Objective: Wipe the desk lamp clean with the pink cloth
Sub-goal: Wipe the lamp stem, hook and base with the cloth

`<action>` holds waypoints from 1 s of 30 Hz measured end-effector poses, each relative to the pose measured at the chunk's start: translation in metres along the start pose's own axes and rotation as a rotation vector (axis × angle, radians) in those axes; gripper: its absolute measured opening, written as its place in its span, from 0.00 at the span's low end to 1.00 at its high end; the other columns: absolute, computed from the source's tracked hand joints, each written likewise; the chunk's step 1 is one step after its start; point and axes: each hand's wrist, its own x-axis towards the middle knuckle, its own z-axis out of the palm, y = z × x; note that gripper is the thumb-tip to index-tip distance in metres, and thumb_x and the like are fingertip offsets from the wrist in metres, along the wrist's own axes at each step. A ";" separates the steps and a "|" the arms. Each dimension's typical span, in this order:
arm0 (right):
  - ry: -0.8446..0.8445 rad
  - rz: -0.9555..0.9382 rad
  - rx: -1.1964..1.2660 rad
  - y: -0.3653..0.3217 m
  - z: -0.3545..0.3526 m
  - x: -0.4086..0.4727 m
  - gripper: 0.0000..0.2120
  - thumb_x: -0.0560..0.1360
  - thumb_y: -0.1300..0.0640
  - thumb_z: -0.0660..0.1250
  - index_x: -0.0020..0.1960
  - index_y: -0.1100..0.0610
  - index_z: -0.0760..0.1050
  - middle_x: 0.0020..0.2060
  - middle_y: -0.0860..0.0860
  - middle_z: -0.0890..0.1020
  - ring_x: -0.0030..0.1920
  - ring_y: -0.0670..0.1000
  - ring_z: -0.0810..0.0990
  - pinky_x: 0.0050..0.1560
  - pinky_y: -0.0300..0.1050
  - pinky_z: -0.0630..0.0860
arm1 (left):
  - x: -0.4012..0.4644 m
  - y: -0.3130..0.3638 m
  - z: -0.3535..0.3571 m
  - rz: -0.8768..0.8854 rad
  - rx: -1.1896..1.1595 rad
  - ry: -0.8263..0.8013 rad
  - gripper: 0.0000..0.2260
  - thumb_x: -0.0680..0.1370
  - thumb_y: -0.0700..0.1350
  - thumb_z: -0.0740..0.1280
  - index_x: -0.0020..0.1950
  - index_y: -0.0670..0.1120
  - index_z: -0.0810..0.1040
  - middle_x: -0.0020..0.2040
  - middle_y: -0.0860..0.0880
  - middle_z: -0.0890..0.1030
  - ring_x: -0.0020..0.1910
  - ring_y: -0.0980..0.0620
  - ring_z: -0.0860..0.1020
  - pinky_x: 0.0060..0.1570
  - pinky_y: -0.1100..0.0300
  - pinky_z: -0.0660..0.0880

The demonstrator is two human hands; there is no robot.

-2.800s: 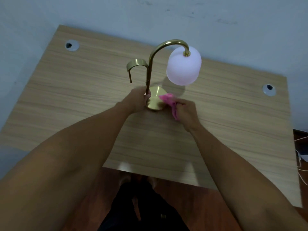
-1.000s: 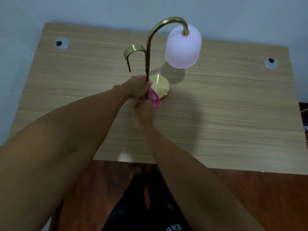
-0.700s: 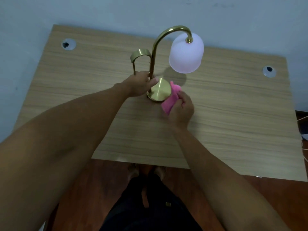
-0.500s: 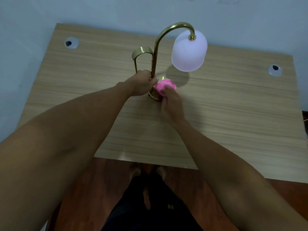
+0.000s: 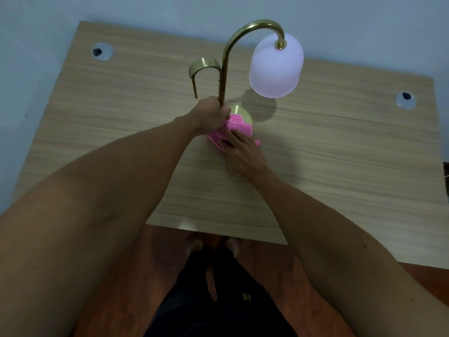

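A brass desk lamp (image 5: 227, 59) with a curved neck and a white frosted shade (image 5: 275, 66) stands near the middle of the wooden desk (image 5: 340, 154). Its round brass base (image 5: 239, 110) is partly covered by the pink cloth (image 5: 233, 128). My left hand (image 5: 211, 115) is closed around the lower stem, just above the base. My right hand (image 5: 243, 152) presses the pink cloth onto the near side of the base, fingers spread over it. A short brass hook (image 5: 202, 69) branches off the stem to the left.
Two round cable grommets sit in the desk, one at the back left (image 5: 102, 51) and one at the right (image 5: 405, 100). A pale wall runs behind the desk. The desk's near edge is close to my legs, over a reddish wooden floor (image 5: 116, 300).
My right hand has slid the pink cloth from the top of the base to its near left side. My left hand has kept its hold on the stem.
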 end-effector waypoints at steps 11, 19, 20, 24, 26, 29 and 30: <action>0.233 0.284 0.314 0.075 -0.027 -0.033 0.16 0.79 0.68 0.61 0.55 0.55 0.84 0.56 0.50 0.84 0.59 0.52 0.81 0.64 0.56 0.76 | 0.003 0.001 -0.005 -0.020 0.062 -0.061 0.15 0.82 0.49 0.56 0.48 0.47 0.82 0.51 0.46 0.82 0.52 0.47 0.80 0.49 0.55 0.74; 0.212 -0.034 0.249 0.036 -0.034 -0.013 0.17 0.80 0.64 0.62 0.66 0.60 0.82 0.63 0.58 0.83 0.61 0.61 0.79 0.66 0.59 0.76 | 0.004 0.006 0.001 -0.085 -0.045 -0.038 0.14 0.82 0.47 0.57 0.47 0.44 0.80 0.52 0.41 0.82 0.46 0.45 0.79 0.39 0.56 0.73; 0.147 -0.093 0.226 0.027 -0.028 -0.011 0.17 0.81 0.62 0.62 0.67 0.59 0.81 0.65 0.57 0.82 0.64 0.61 0.79 0.66 0.61 0.76 | 0.003 0.007 0.003 -0.103 -0.069 -0.029 0.14 0.82 0.46 0.57 0.47 0.44 0.80 0.53 0.39 0.82 0.45 0.45 0.78 0.39 0.55 0.75; -0.043 -0.106 0.164 0.017 -0.007 -0.009 0.22 0.79 0.59 0.58 0.69 0.62 0.79 0.72 0.59 0.77 0.72 0.68 0.74 0.63 0.74 0.76 | 0.003 0.009 0.006 -0.134 -0.135 -0.029 0.13 0.82 0.45 0.57 0.45 0.45 0.80 0.53 0.41 0.82 0.55 0.40 0.81 0.50 0.49 0.78; -0.059 -0.123 0.161 0.024 -0.009 -0.016 0.25 0.79 0.55 0.54 0.69 0.63 0.79 0.72 0.59 0.76 0.73 0.68 0.73 0.64 0.75 0.74 | 0.002 0.008 0.006 -0.148 -0.150 -0.032 0.13 0.82 0.46 0.56 0.48 0.44 0.80 0.53 0.41 0.82 0.56 0.38 0.81 0.44 0.52 0.75; -0.029 -0.130 0.168 0.052 -0.011 -0.025 0.22 0.82 0.53 0.54 0.68 0.55 0.81 0.73 0.55 0.76 0.74 0.62 0.73 0.75 0.66 0.68 | 0.002 0.007 0.004 -0.147 -0.137 -0.051 0.14 0.82 0.47 0.56 0.49 0.44 0.80 0.53 0.40 0.81 0.58 0.37 0.81 0.43 0.53 0.73; 0.009 -0.073 0.198 0.061 -0.015 -0.024 0.19 0.83 0.55 0.56 0.65 0.51 0.83 0.70 0.53 0.79 0.71 0.58 0.75 0.75 0.65 0.69 | 0.002 0.007 0.004 -0.148 -0.134 -0.058 0.14 0.82 0.47 0.56 0.48 0.44 0.80 0.51 0.42 0.81 0.58 0.37 0.81 0.42 0.54 0.72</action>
